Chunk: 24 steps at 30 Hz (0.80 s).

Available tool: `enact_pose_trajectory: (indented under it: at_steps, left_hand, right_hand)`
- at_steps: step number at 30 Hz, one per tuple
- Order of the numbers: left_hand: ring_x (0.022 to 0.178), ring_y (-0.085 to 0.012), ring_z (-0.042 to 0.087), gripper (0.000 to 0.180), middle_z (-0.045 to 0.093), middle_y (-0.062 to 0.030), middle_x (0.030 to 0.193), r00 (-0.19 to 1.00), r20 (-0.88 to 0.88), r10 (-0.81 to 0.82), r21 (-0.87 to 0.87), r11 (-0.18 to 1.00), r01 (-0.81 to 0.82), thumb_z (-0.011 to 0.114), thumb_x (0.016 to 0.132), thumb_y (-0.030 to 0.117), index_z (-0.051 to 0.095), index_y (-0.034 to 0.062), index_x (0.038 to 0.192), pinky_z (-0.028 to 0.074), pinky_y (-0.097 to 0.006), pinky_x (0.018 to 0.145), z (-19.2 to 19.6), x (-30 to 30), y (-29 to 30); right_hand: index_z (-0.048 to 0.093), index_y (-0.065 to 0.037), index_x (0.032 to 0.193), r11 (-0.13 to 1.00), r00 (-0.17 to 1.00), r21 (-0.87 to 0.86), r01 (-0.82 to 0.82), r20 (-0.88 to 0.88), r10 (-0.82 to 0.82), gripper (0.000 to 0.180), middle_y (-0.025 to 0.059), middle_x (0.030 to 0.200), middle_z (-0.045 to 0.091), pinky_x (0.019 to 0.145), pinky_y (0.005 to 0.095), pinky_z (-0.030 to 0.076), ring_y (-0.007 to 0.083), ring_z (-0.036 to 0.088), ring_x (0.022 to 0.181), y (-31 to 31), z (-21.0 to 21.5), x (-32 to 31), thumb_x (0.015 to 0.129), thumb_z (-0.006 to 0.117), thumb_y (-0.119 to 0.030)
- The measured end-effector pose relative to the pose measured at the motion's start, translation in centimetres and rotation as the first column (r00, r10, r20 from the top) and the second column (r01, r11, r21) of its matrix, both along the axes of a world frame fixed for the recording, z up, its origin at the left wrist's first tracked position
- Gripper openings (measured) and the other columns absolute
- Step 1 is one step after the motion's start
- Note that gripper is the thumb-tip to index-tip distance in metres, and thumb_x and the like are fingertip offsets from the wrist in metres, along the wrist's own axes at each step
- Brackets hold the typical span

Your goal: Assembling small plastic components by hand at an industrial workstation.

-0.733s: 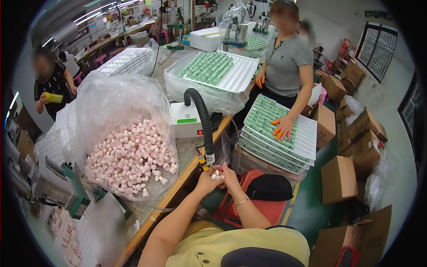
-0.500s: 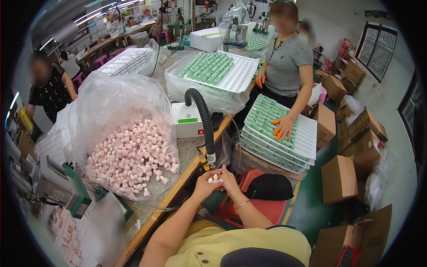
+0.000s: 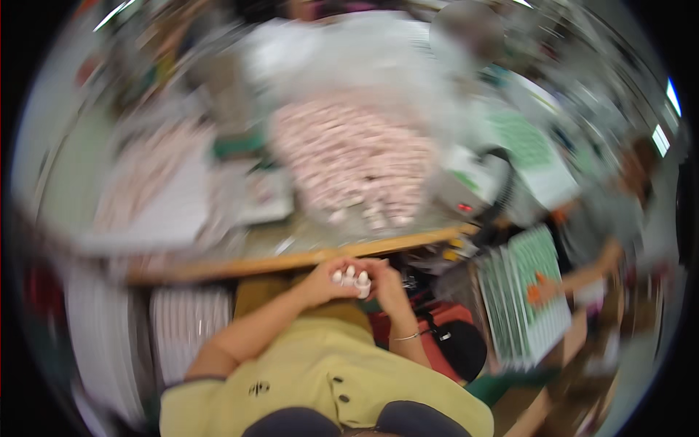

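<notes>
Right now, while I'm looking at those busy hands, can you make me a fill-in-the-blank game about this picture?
1. The white-topped pieces sit between the right hand and the ____ hand.
2. The bracelet is on the ____ wrist.
3. The big blurry pile of pieces on the table is pale ____.
4. The shirt in front is ____.

Missing words: left; right; pink; yellow.

Left hand (image 3: 325, 283) cupped beside right hand (image 3: 387, 285)
</notes>
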<state>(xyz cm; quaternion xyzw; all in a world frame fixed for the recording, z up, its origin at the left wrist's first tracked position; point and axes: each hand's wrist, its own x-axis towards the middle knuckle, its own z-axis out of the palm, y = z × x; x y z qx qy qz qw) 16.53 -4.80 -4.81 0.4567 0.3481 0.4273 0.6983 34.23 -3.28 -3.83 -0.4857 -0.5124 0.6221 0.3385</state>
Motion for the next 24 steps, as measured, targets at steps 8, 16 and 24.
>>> enact_pose_trajectory:
  at_steps: [8, 16, 24]
  left_hand:
    - [0.088, -0.0112, 0.057, 0.048, 0.061, -0.0017, 0.099, 0.732, -0.289, 0.617, -0.072, 0.748, -0.659, 0.076, 0.067, 0.007, 0.059, 0.0083, 0.111, 0.050, -0.026, 0.072, -1.7, -22.1, -18.4]
    - [0.078, -0.0113, 0.060, 0.046, 0.064, -0.0029, 0.090, 0.003, -0.746, 0.666, 0.028, 0.035, -0.999, 0.078, 0.062, 0.008, 0.061, 0.0078, 0.105, 0.051, -0.026, 0.065, -10.1, -30.5, -37.6]
    - [0.091, -0.0342, 0.060, 0.039, 0.064, -0.0161, 0.096, -0.460, -0.856, 0.235, 0.493, 0.105, -0.864, 0.064, 0.064, 0.000, 0.060, 0.0083, 0.102, 0.049, -0.040, 0.080, -15.3, -35.7, -36.2]
  right_hand:
    - [0.061, 0.003, 0.103, 0.925, 0.965, 0.279, -0.258, 0.123, 0.232, 0.049, 0.0148, 0.092, 0.068, 0.049, 0.0204, 0.043, 0.0117, 0.060, 0.056, 2.9, 0.6, -5.8, 0.099, 0.034, -0.037]
    - [0.064, 0.001, 0.099, 0.850, 0.911, 0.328, -0.412, 0.182, 0.371, 0.030, 0.0105, 0.087, 0.068, 0.050, 0.0175, 0.041, 0.0074, 0.058, 0.057, 0.4, 2.8, -12.9, 0.095, 0.050, -0.025]
    - [0.064, 0.001, 0.097, 0.842, 0.893, 0.304, -0.446, 0.216, 0.395, 0.024, 0.0069, 0.084, 0.068, 0.048, 0.0162, 0.037, 0.0048, 0.055, 0.054, 0.2, 2.9, -16.1, 0.092, 0.056, -0.022]
